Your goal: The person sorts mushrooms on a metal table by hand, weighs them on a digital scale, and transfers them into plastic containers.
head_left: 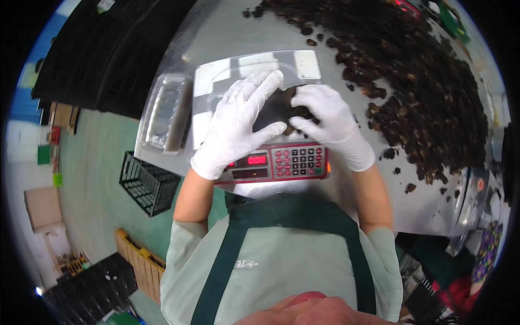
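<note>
Both my hands wear white gloves and are over a digital weighing scale (298, 162) with a red-edged keypad panel and lit red digits. My left hand (239, 118) lies over the left side of a dark-looking container area (270, 109), thumb apart from the fingers, holding nothing that I can see. The fingers of my right hand (325, 113) curl around a few dark brown, mushroom-like pieces (289, 99) on that area's right side. Clear plastic shows around the hands on the scale's platform (258, 63), which has white patches. The hands hide much of what lies beneath.
A large heap of dark brown pieces (410, 77) covers the right of the metal table (227, 28). Stacked clear plastic trays (162, 113) stand left of the scale. Black crates (101, 53) rise at upper left; another crate (148, 185) sits on the floor. A person's patterned sleeve (487, 248) shows at right.
</note>
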A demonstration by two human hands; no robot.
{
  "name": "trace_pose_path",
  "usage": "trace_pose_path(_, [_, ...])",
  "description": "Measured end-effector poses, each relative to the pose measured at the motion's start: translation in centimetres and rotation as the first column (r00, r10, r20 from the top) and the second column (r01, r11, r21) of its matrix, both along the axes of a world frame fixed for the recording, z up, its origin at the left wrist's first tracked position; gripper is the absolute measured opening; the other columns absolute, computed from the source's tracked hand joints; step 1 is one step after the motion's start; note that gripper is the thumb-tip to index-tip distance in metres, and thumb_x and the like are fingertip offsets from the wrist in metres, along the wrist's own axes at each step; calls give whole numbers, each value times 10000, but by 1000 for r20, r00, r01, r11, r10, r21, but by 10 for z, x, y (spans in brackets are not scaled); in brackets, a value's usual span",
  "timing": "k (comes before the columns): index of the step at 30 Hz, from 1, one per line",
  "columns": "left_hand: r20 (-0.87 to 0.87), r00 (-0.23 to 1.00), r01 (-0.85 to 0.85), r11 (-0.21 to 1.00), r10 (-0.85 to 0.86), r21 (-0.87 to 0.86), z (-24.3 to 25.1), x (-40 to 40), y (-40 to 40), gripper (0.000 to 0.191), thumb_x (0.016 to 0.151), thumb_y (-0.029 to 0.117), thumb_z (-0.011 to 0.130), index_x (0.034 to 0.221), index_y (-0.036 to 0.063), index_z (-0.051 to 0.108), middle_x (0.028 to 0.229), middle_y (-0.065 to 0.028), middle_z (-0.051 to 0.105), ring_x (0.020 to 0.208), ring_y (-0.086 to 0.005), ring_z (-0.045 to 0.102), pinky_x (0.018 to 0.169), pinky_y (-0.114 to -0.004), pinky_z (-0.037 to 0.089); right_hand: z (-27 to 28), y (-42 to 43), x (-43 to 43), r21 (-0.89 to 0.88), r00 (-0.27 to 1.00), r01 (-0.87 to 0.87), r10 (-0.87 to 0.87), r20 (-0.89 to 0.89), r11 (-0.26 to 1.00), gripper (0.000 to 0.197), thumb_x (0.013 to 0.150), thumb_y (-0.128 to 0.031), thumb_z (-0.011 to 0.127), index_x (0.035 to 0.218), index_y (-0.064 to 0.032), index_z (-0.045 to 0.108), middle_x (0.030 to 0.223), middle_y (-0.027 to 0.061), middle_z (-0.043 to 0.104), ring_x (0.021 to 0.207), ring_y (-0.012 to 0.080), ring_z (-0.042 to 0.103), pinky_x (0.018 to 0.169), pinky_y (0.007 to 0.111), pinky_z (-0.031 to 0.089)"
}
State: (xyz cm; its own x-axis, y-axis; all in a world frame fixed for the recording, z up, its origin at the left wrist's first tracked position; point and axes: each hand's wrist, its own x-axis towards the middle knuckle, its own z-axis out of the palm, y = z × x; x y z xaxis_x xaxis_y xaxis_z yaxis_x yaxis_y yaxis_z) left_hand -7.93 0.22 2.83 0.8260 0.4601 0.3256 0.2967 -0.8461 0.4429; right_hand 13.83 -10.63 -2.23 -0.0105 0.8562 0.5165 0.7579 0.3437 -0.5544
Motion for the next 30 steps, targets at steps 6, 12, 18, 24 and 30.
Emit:
trace_pose_path(6, [-144,989,51,989,-31,138,-23,20,-14,771,903,346,758,1561,74,461,1510,-214,518,1346,-422,531,1131,-507,422,-21,-4,-4,107,979,-23,44,-198,994,436,895,-242,800,1282,-88,669,1450,158,584,1317,379,570,1109,443,474])
trace_pose_path(12, [-251,968,58,976,-3,212,-25,23,-13,649,953,310,696,1529,82,503,1523,-222,508,1342,-422,534,1123,-497,431,-62,-57,85,-14,770,635,-634,-67,772,407,917,-242,756,1305,-138,691,1432,135,592,1370,315,541,1177,431,430])
trace_pose_path(18, [-138,990,7,988,15,153,-22,24,-19,727,939,277,729,1577,75,445,1570,-235,470,1358,-440,525,1127,-500,431,-86,-91,191,-318,601,790,-765,233,524,682,882,-292,776,1515,-217,533,1515,148,542,1408,355,490,1179,451,416])
trace_pose_path(24, [-54,994,-91,991,96,102,-13,9,-24,786,924,154,729,1619,64,371,1591,-251,444,1425,-412,503,1148,-456,448,-108,-77,228,-354,729,674,-659,183,648,287,902,-244,768,1154,-111,736,1179,152,698,1146,300,672,988,431,532])
trace_pose_path(30, [133,965,-210,971,225,-117,-18,-39,-19,721,959,129,694,1596,4,380,1596,-233,442,1489,-366,416,1206,-435,361,-105,-65,237,-456,401,593,-735,-547,663,203,958,-144,758,1143,-60,761,971,-16,732,866,81,630,758,270,517])
